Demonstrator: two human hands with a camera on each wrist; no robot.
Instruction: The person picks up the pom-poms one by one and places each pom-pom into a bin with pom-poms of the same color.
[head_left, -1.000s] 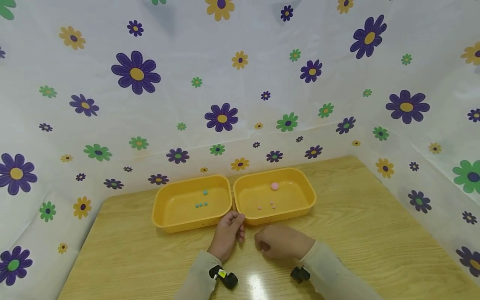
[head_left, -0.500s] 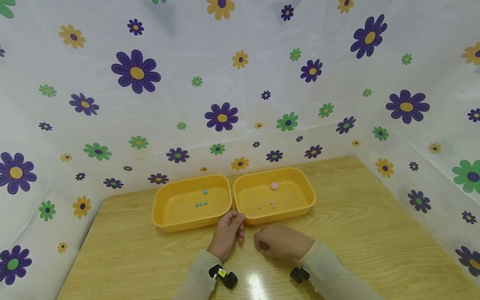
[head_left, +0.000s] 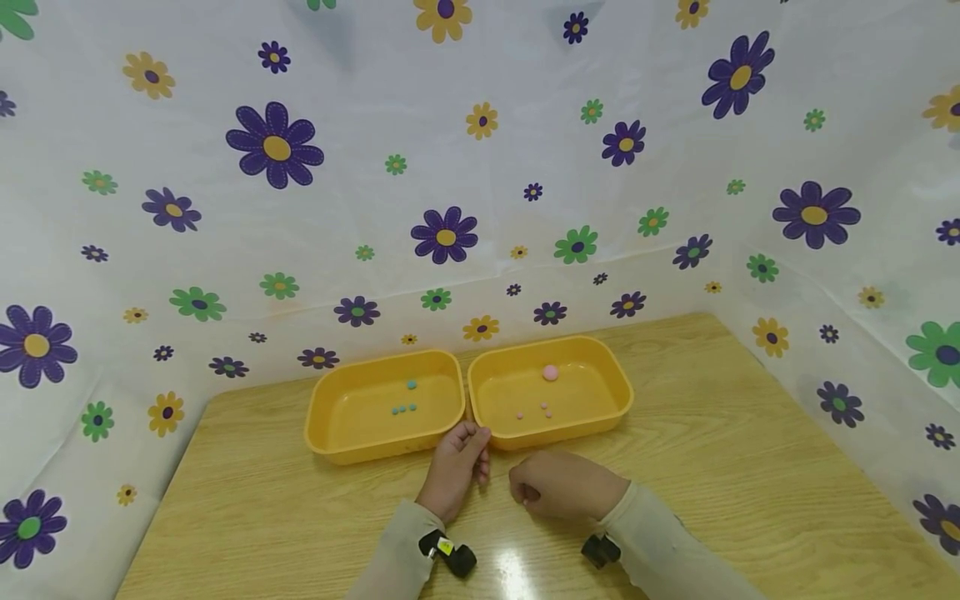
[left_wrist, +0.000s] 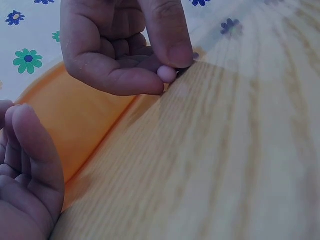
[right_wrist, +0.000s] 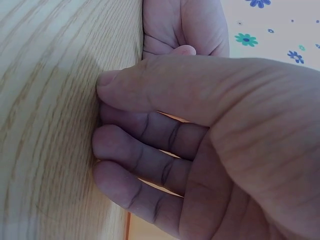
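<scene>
In the left wrist view my right hand (left_wrist: 120, 50) holds a small pale pink ball (left_wrist: 166, 74) between thumb and finger, low over the table. The ball is hidden in the right wrist view, where the thumb (right_wrist: 130, 85) and curled fingers of my right hand reach down to the wood. My left hand (head_left: 452, 467) rests at the near side where the two yellow trays meet, fingers loosely curled, with nothing visible in it. The right tray (head_left: 555, 432) has one larger pink ball (head_left: 551, 372) and several tiny pink ones (head_left: 544, 406).
The left yellow tray (head_left: 367, 452) contains several small teal pieces (head_left: 402, 409). Both trays stand side by side towards the back of the wooden table (head_left: 750, 467). A white flowered sheet (head_left: 337, 233) rises behind and at both sides.
</scene>
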